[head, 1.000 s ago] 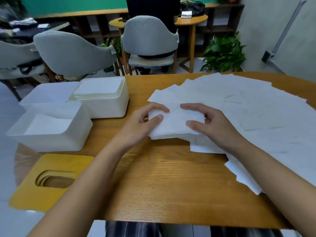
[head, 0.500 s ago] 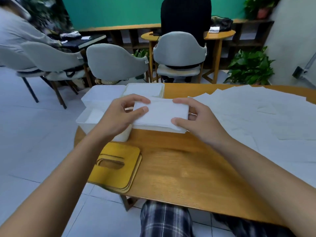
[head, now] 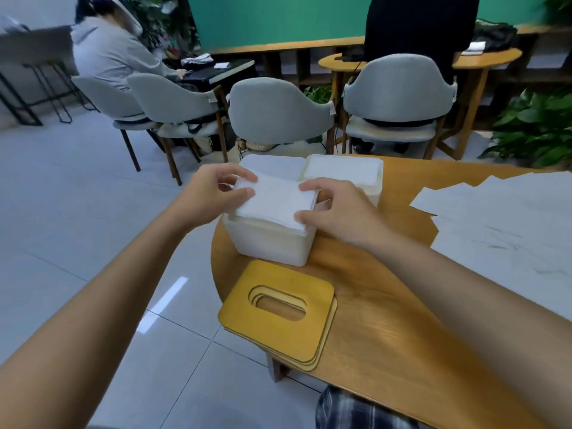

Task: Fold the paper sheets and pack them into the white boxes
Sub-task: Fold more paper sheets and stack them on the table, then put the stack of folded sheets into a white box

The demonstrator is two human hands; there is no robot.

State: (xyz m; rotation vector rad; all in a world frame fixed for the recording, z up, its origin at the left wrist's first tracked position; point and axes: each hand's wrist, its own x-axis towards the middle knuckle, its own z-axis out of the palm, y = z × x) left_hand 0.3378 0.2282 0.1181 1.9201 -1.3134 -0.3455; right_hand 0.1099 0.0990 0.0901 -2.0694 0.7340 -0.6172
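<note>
here both hands, left hand (head: 213,193) and right hand (head: 337,209), pinch the folded stack (head: 275,201) lengthwise over the nearest box (head: 266,243).

A shared office workroom, seen from my seat.

Grey padded chairs (head: 278,113) stand around round wooden tables: a far table (head: 483,61) at the back and my own table (head: 387,320), where paper sheets (head: 501,218) lie spread. A person in a grey hoodie (head: 105,54) sits at a dark desk (head: 223,69), and another person in black (head: 418,26) sits at the far table. Behind them are a teal wall (head: 278,20) and low wooden shelving (head: 288,61). There are pale floor tiles (head: 77,227) and leafy potted plants (head: 532,125) (the usual office greenery).
</note>
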